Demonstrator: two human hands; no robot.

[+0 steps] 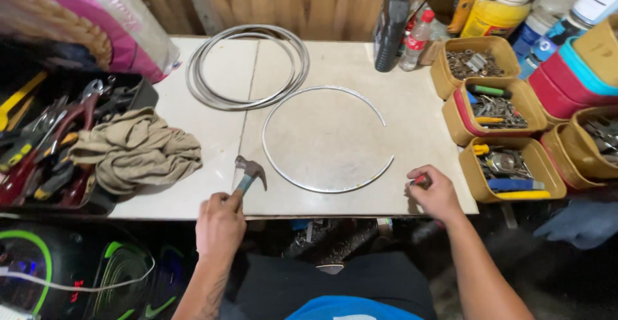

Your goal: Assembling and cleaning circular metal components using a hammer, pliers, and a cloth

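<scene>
Hammer sits in the left hand, whose fingers close round the lower handle; its long axis runs up and slightly right from the fist, so the steel head stands just beyond the knuckles, over the table. Right of that head, close by but apart from it, lies the ring, an open wire circle with its gap on the far right side. The ring's near arc passes between the two hands. The right hand rests at the table's near edge, fingers curled on a small red thing that I cannot make out, just right of the ring's near arc. Both hands lie about equally near the ring. A wire coil lies farther off, beyond the hammer head.
</scene>
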